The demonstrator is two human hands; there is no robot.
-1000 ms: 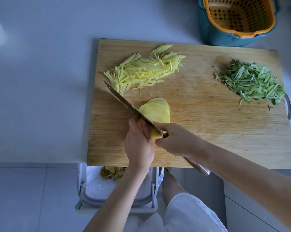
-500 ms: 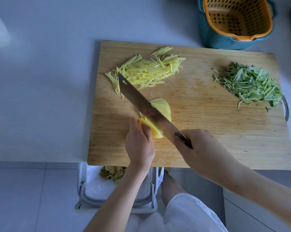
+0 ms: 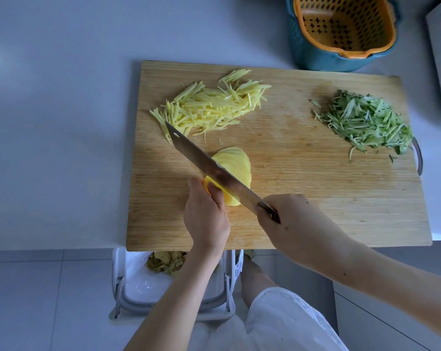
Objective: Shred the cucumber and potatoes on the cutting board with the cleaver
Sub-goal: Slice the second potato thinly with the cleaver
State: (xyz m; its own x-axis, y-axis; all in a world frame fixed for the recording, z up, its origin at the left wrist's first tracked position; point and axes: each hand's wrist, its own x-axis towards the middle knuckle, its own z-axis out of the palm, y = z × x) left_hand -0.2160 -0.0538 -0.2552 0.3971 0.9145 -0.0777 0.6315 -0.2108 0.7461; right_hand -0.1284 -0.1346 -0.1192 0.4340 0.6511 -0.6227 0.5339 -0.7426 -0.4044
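lower centre of the frame, on the rectangular wooden cutting board (image 3: 315, 198): pinning the pale yellow peeled potato (image 3: 235, 165) with the left hand (image 3: 205, 214), fingers curled over the thick uncut end, thin slices fanned toward the upper right. gripping the handle of the broad steel cleaver (image 3: 216, 171) in a closed right hand (image 3: 290, 219), blade angled across the potato toward the upper left. probably wet and starchy, so slippery; firm, light, quick to snap. best held at the thick end, fingertips tucked back from the edge. spotting the heap of yellow potato shreds (image 3: 209, 107) upper left of the board, the heap of green cucumber shreds (image 3: 366, 122) at right.
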